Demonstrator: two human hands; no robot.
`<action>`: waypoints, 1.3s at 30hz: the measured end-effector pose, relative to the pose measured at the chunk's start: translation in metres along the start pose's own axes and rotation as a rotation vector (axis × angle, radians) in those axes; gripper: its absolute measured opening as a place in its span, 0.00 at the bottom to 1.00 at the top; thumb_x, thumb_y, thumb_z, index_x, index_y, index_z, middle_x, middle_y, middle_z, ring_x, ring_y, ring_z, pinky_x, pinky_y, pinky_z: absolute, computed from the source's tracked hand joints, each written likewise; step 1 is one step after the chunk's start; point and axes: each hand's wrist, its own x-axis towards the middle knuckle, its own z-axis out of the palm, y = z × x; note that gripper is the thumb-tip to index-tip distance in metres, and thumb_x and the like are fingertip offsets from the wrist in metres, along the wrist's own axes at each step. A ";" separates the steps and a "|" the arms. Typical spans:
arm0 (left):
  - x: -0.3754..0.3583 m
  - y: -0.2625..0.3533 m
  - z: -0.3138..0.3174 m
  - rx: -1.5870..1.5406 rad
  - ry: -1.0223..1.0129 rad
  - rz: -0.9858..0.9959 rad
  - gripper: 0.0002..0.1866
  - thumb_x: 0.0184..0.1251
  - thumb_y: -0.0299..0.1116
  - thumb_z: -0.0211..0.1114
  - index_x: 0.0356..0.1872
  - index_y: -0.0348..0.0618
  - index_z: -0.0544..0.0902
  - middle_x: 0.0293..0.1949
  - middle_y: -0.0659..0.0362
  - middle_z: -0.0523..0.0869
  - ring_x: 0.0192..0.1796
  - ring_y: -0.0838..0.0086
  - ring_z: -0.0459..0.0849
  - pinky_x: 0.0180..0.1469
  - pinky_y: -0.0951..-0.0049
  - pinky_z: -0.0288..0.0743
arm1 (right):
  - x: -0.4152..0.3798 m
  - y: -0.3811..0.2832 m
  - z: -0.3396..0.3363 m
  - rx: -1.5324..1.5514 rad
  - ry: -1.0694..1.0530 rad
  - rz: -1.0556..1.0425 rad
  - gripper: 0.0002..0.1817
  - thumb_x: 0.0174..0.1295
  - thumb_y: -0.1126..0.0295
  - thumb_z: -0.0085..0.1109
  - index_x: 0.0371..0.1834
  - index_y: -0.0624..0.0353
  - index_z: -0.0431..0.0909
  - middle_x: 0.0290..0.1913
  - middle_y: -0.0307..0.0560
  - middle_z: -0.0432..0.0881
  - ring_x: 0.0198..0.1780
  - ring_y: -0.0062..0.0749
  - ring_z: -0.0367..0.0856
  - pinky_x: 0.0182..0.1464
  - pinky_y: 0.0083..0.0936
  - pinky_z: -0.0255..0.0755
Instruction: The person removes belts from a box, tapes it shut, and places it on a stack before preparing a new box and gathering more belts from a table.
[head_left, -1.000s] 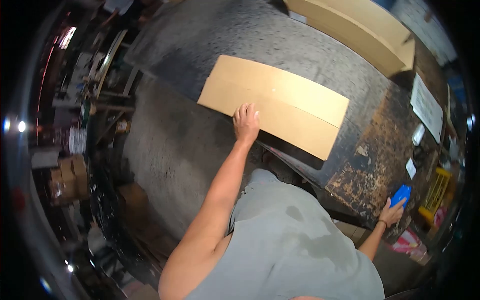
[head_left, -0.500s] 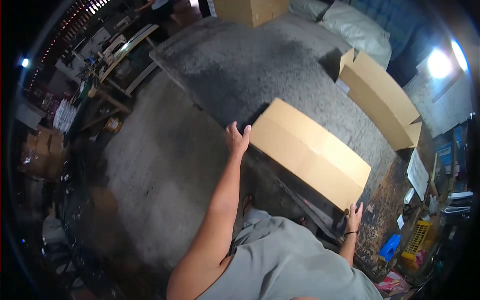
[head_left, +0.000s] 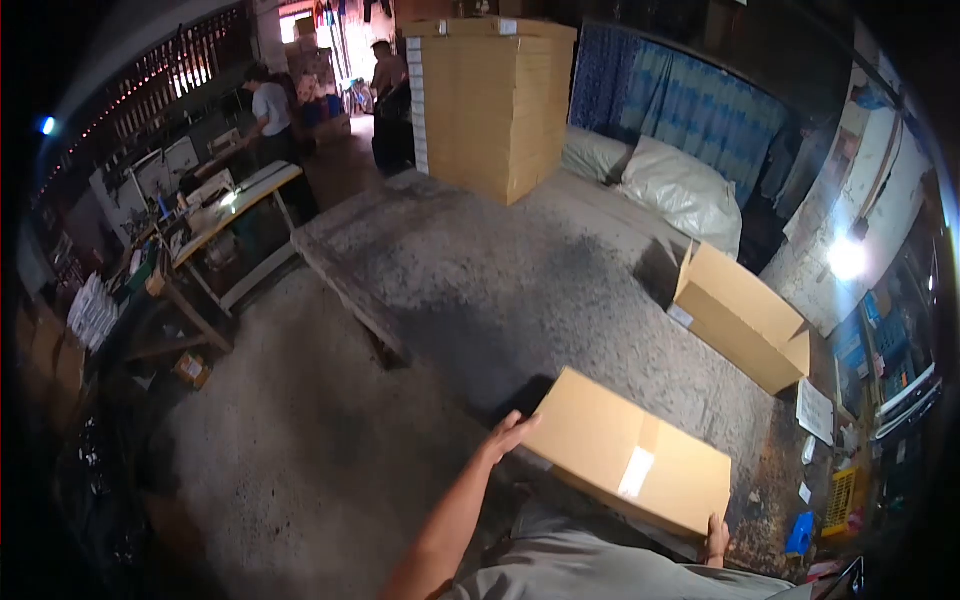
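Grasps box (head_left: pixel 600 430) at opposite ends, using left fingers (head_left: pixel 526 428) and right fingers (head_left: pixel 714 526), at near edge of counter (head_left: pixel 600 300). Now exposes shiny tape strip (head_left: pixel 637 470), unseen half a second ago; suggests turning under way. Leaves blue tool (head_left: pixel 799 534) apart, untouched.

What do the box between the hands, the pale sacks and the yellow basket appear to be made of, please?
The box seems matt cardboard: plain tan faces and crisp edges, with a glossy strip, perhaps tape. The pale sacks look like shiny plastic, going by their crumpled, light-catching skin; any weave is unclear. The yellow basket is probably plastic, given its even colour and grid openings.
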 end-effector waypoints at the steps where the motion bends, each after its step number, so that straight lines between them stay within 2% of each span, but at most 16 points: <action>1: 0.008 -0.008 -0.020 -0.034 -0.076 -0.039 0.37 0.52 0.65 0.59 0.48 0.39 0.74 0.48 0.52 0.78 0.53 0.67 0.73 0.51 0.65 0.68 | -0.015 -0.013 0.017 0.173 0.019 0.028 0.18 0.58 0.60 0.59 0.42 0.63 0.71 0.37 0.42 0.77 0.37 0.27 0.75 0.40 0.28 0.71; 2: -0.003 0.008 -0.035 -0.006 -0.074 -0.172 0.40 0.56 0.66 0.53 0.57 0.39 0.70 0.56 0.52 0.74 0.60 0.64 0.69 0.60 0.65 0.62 | -0.035 -0.029 0.036 0.346 0.034 0.061 0.18 0.57 0.60 0.59 0.41 0.63 0.70 0.37 0.43 0.77 0.37 0.28 0.75 0.40 0.30 0.71; 6: 0.011 0.017 -0.092 0.013 -0.366 -0.198 0.38 0.58 0.62 0.53 0.61 0.44 0.69 0.59 0.56 0.73 0.63 0.69 0.68 0.62 0.68 0.60 | -0.048 -0.078 0.099 0.376 -0.009 0.047 0.17 0.56 0.61 0.59 0.39 0.63 0.68 0.36 0.45 0.77 0.37 0.30 0.76 0.40 0.30 0.71; 10: 0.004 0.041 -0.158 0.035 -0.191 -0.229 0.37 0.56 0.60 0.57 0.61 0.45 0.70 0.56 0.58 0.75 0.58 0.69 0.72 0.58 0.65 0.64 | -0.033 -0.137 0.195 0.394 -0.051 0.090 0.15 0.54 0.66 0.59 0.38 0.62 0.67 0.35 0.46 0.76 0.36 0.30 0.76 0.39 0.29 0.72; 11: 0.012 0.030 -0.178 -0.079 -0.162 -0.377 0.37 0.57 0.58 0.57 0.63 0.44 0.67 0.58 0.57 0.74 0.59 0.68 0.71 0.59 0.65 0.62 | -0.021 -0.141 0.221 0.403 -0.102 0.085 0.14 0.54 0.67 0.59 0.39 0.62 0.67 0.35 0.46 0.76 0.36 0.30 0.77 0.38 0.29 0.73; 13: 0.015 0.008 -0.224 -0.238 -0.090 -0.278 0.36 0.59 0.55 0.58 0.63 0.42 0.66 0.59 0.56 0.72 0.61 0.67 0.68 0.59 0.64 0.60 | -0.013 -0.174 0.276 0.466 -0.201 0.141 0.16 0.51 0.69 0.59 0.41 0.62 0.68 0.35 0.47 0.78 0.35 0.35 0.80 0.37 0.33 0.77; 15: -0.002 0.019 -0.267 -0.387 0.103 -0.343 0.35 0.58 0.50 0.61 0.62 0.41 0.66 0.57 0.56 0.73 0.60 0.67 0.70 0.59 0.62 0.60 | -0.017 -0.213 0.340 0.439 -0.343 0.100 0.17 0.51 0.70 0.58 0.44 0.65 0.70 0.37 0.48 0.79 0.35 0.35 0.80 0.35 0.32 0.77; 17: -0.001 -0.024 -0.324 -0.592 0.152 -0.225 0.33 0.57 0.46 0.64 0.61 0.38 0.67 0.56 0.57 0.74 0.57 0.68 0.72 0.57 0.64 0.64 | -0.001 -0.218 0.404 0.380 -0.435 0.108 0.24 0.51 0.67 0.59 0.51 0.67 0.68 0.40 0.49 0.79 0.36 0.36 0.80 0.35 0.35 0.76; 19: -0.034 0.006 -0.350 -0.710 0.229 0.011 0.33 0.54 0.40 0.64 0.60 0.35 0.65 0.54 0.54 0.74 0.54 0.66 0.75 0.53 0.66 0.69 | -0.006 -0.253 0.461 0.229 -0.488 0.151 0.30 0.52 0.67 0.59 0.57 0.67 0.61 0.44 0.51 0.77 0.41 0.37 0.80 0.35 0.40 0.75; 21: -0.059 0.030 -0.368 -0.564 0.461 0.126 0.22 0.63 0.36 0.51 0.54 0.32 0.70 0.50 0.52 0.78 0.52 0.65 0.77 0.53 0.65 0.70 | -0.021 -0.278 0.523 0.398 -0.503 0.170 0.26 0.53 0.67 0.58 0.55 0.63 0.64 0.44 0.50 0.77 0.40 0.35 0.80 0.36 0.37 0.76; 24: -0.045 -0.043 -0.456 -0.495 0.574 0.170 0.23 0.62 0.45 0.60 0.54 0.42 0.71 0.44 0.55 0.79 0.45 0.66 0.79 0.42 0.63 0.76 | -0.047 -0.328 0.596 0.574 -0.590 0.175 0.25 0.54 0.67 0.56 0.54 0.63 0.64 0.43 0.48 0.77 0.40 0.35 0.79 0.38 0.34 0.76; 27: -0.058 -0.016 -0.504 -0.586 0.529 0.320 0.31 0.57 0.44 0.59 0.60 0.41 0.66 0.52 0.54 0.75 0.53 0.64 0.76 0.52 0.64 0.74 | -0.072 -0.364 0.669 0.810 -0.598 0.125 0.26 0.55 0.67 0.54 0.56 0.61 0.61 0.43 0.47 0.76 0.42 0.36 0.78 0.41 0.34 0.75; 32: -0.032 0.001 -0.608 -0.516 0.568 0.359 0.28 0.58 0.41 0.57 0.59 0.38 0.66 0.52 0.52 0.75 0.53 0.64 0.76 0.52 0.64 0.73 | -0.146 -0.439 0.764 1.043 -0.333 0.003 0.25 0.55 0.65 0.54 0.57 0.54 0.60 0.48 0.47 0.73 0.46 0.38 0.76 0.47 0.35 0.74; 35: -0.004 0.016 -0.659 -0.483 0.557 0.404 0.27 0.59 0.40 0.56 0.58 0.36 0.66 0.52 0.51 0.75 0.53 0.63 0.76 0.52 0.64 0.73 | -0.179 -0.480 0.813 1.172 -0.487 -0.099 0.24 0.57 0.57 0.54 0.55 0.51 0.65 0.47 0.43 0.76 0.50 0.37 0.76 0.51 0.37 0.74; 37: 0.017 0.029 -0.683 -0.448 0.540 0.452 0.26 0.59 0.39 0.55 0.57 0.34 0.67 0.51 0.51 0.75 0.52 0.63 0.76 0.52 0.64 0.72 | -0.217 -0.495 0.841 1.217 -0.643 0.070 0.28 0.58 0.55 0.54 0.60 0.50 0.60 0.53 0.44 0.73 0.54 0.38 0.74 0.52 0.38 0.73; 39: 0.043 0.045 -0.699 -0.462 0.502 0.541 0.26 0.60 0.38 0.54 0.56 0.33 0.67 0.51 0.50 0.75 0.52 0.63 0.76 0.51 0.64 0.72 | -0.252 -0.503 0.880 1.156 -0.571 -0.023 0.28 0.59 0.56 0.54 0.61 0.51 0.59 0.55 0.45 0.71 0.54 0.39 0.73 0.52 0.38 0.73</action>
